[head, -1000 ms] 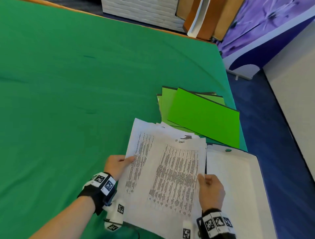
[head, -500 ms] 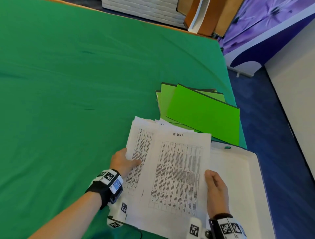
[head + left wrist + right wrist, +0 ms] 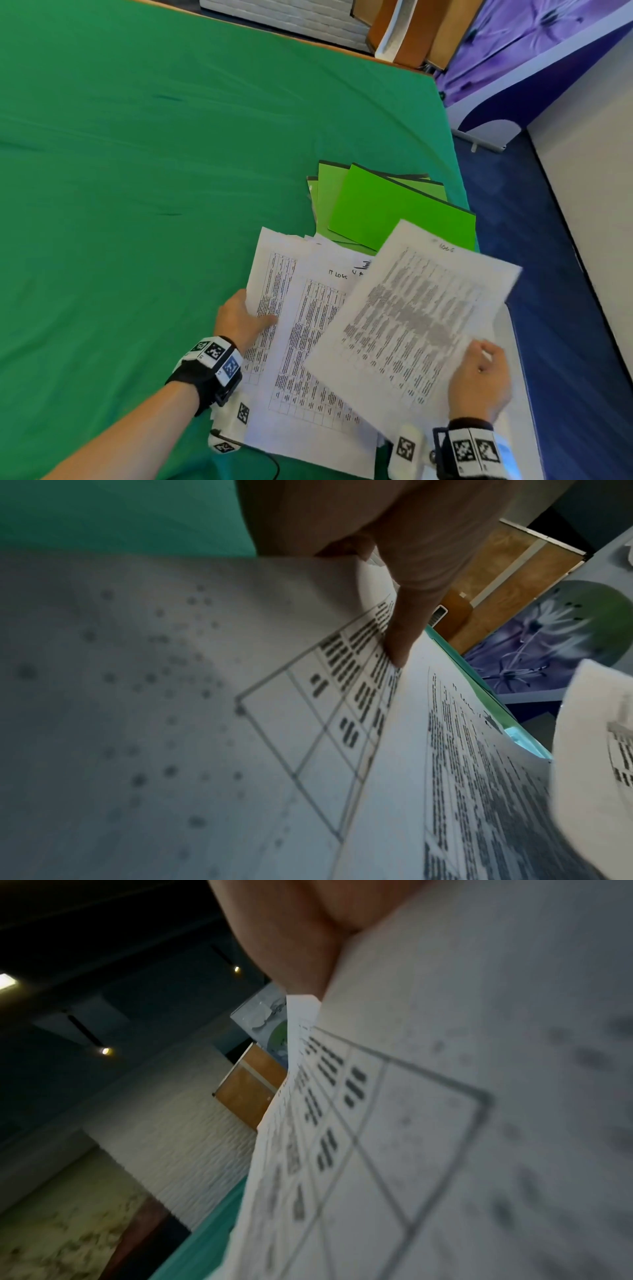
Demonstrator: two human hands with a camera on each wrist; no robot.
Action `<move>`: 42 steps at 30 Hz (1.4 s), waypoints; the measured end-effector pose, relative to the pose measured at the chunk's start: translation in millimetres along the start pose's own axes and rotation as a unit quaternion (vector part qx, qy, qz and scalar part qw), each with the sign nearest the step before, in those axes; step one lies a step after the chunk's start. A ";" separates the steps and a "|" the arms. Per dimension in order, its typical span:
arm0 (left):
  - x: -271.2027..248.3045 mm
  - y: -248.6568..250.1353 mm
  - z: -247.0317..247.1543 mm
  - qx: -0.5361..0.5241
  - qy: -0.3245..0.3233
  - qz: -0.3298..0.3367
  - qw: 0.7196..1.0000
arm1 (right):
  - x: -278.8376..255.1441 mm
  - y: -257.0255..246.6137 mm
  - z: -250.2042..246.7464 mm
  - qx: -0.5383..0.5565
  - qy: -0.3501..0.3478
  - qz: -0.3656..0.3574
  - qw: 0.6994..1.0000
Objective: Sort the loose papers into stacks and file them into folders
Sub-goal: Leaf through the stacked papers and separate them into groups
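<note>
Our left hand (image 3: 239, 318) pins the paper pile (image 3: 301, 342) just in front of the green folders (image 3: 397, 209), thumb on top. Our right hand (image 3: 479, 380) pinches one printed sheet (image 3: 411, 322), lifted over the pile's right side.

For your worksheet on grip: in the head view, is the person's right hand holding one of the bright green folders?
No: the right hand holds a printed white paper sheet; the bright green folders lie untouched.

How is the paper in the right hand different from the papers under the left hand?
The sheet held by the right hand is a single page, lifted and turned askew; the paper pile gripped by the left hand is several pages, lying low on the green cloth. The sheet looks blurred; the pile's print is sharper. Both are white with printed tables.
</note>
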State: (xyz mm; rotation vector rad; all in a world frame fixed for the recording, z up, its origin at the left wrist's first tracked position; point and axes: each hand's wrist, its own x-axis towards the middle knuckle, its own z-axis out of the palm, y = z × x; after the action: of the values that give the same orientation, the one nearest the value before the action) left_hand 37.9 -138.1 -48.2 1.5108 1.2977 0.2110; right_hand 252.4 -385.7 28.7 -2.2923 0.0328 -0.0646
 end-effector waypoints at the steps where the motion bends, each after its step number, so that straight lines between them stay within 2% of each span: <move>1: -0.9 1.3 0.3 -0.002 0.001 0.003 1.000 | -3.9 2.1 4.8 -0.020 -0.039 -0.003 0.999; 4: -1.4 2.7 -2.0 -0.029 -0.006 0.017 0.999 | -22.1 4.0 21.2 -0.072 -0.152 -0.018 0.986; 7: -5.5 6.7 -8.9 -0.114 -0.081 0.026 0.990 | -40.1 5.1 40.7 -0.088 -0.249 -0.013 0.964; 10: -7.0 4.7 -15.6 -0.158 -0.144 0.009 0.977 | -50.9 3.5 56.3 -0.084 -0.314 -0.001 0.946; 12: -6.8 -0.6 -17.4 -0.155 -0.143 -0.004 0.978 | -53.2 0.6 62.4 -0.074 -0.331 0.022 0.940; 17: -4.2 -11.4 -14.2 -0.099 -0.086 -0.007 0.991 | -55.9 -3.0 72.4 -0.066 -0.336 0.060 0.938; 20: -4.9 -14.8 -13.4 -0.069 -0.073 -0.004 0.995 | -55.2 -4.5 76.2 -0.065 -0.361 0.095 0.925; 24: -4.5 -20.3 -17.3 -0.106 -0.069 -0.021 0.992 | -53.5 4.6 78.9 -0.041 -0.400 0.052 0.914; 27: -1.8 -24.2 -19.5 -0.133 -0.046 -0.033 0.989 | -55.9 0.9 73.6 -0.018 -0.350 -0.020 0.936; 30: -1.1 -21.5 -23.2 -0.126 -0.032 -0.036 0.991 | -46.9 -10.1 55.7 0.031 -0.194 -0.061 0.979; 32: -0.6 -21.0 -27.0 -0.129 -0.029 -0.042 0.990 | -32.8 -19.4 37.9 0.087 -0.091 -0.047 0.991; 36: 0.4 -20.5 -34.2 -0.147 -0.040 -0.046 0.987 | -5.6 -32.1 7.2 0.200 0.023 0.044 0.979; 39: -2.2 -10.5 -38.4 -0.162 -0.057 -0.044 0.984 | 0.4 -34.0 -3.8 0.239 0.049 0.070 0.967; 42: -7.0 8.3 -42.0 -0.182 -0.103 -0.043 0.977 | -1.3 -27.2 -4.3 0.256 0.051 0.090 0.961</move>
State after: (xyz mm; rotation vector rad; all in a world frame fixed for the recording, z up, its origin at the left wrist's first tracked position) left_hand 10.6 -117.5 -21.5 1.1312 1.0886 0.2158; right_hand 251.0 -370.8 52.0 -1.7579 0.2505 -0.0856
